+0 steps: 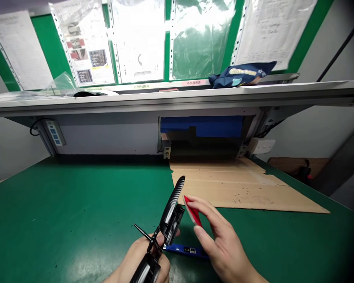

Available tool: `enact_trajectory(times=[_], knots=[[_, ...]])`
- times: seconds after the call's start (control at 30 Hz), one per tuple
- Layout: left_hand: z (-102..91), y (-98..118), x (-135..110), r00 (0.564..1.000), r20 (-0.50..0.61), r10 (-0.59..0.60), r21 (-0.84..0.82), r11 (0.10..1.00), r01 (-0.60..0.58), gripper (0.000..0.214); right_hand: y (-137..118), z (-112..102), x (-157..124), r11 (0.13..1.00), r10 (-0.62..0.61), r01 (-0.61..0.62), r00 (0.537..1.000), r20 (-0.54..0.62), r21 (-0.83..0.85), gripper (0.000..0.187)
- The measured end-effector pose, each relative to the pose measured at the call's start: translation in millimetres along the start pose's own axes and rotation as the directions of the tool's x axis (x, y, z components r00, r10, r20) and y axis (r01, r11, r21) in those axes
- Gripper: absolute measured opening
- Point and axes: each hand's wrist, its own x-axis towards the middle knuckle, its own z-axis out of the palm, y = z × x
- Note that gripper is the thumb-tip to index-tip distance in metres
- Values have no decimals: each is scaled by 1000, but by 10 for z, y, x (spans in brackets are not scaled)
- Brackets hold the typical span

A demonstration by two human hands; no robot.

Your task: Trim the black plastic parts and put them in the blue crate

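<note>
Two grips | left hand (138, 263): black plastic part (171, 208) | right hand (224, 239): red tab (193, 210)

I log the left hand (138, 264) gripping a glossy black curved plastic part (171, 208), the right hand (224, 236) pinching a thin red plastic wedge (192, 211) just beside it.

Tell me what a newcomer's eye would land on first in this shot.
First comes the glossy black curved plastic part, gripped in the left hand at bottom centre, with a red wedge-shaped piece pinched by the right hand beside it. A flat sheet of brown cardboard lies to their right on the green bench mat. Higher up, a navy printed pouch sits on the white metal shelf.
</note>
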Motion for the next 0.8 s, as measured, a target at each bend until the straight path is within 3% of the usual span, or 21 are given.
enact_trajectory(times=[0.13,0.3,0.47,0.67,0.8], knots=[[9,-11,9,998,-50,-23,24,999,24,60,-100,35,-61,987,-122,119,992,16,112,38],[17,6,18,999,-33,-10,42,999,11,67,-143,37,-93,974,-166,172,985,-54,145,36],[-5,4,14,999,-51,-18,63,998,21,66,-172,42,-70,956,-199,197,980,-11,216,33],[100,54,-29,995,-101,24,152,988,-8,55,-179,134,-58,927,-47,57,998,-36,371,29],[202,83,-63,994,-100,34,112,993,-23,48,-237,79,-34,891,50,-66,998,48,450,34]])
